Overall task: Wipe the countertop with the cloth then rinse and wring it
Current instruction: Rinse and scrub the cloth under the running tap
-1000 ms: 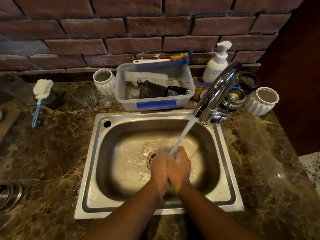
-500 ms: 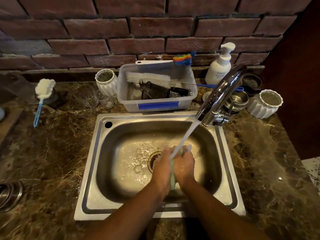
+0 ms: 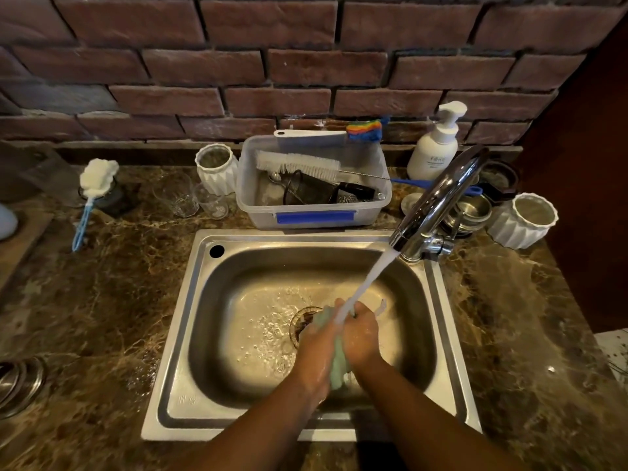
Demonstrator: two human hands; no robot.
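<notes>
The cloth point(image 3: 338, 363) is mostly hidden — a pale green, wet strip. Both the left hand point(image 3: 317, 348) and right hand point(image 3: 362, 334) grip it.

Brushed stainless steel for the sink point(image 3: 204, 334), centre of the frame: satin on the rim, wet and glaring in the basin. Mirror-polished chrome on the faucet point(image 3: 438, 202), right of centre. Brown veined stone, polished and glossy, for the countertop point(image 3: 102, 317) all round. Rough, matt red brick across the wall point(image 3: 272, 62) at the top. Cloudy, translucent plastic for the tub point(image 3: 258, 198) behind the sink, with a glossy blue clip. Soft, pale green fabric, soaked, for the cloth point(image 3: 338, 365) at lower centre. Matt white plastic on the pump bottle point(image 3: 433, 151), upper right. White, ribbed, ceramic-looking finish on the pot point(image 3: 523, 229) at far right. Clear glass for the tumblers point(image 3: 176, 198), left of the tub.
</notes>
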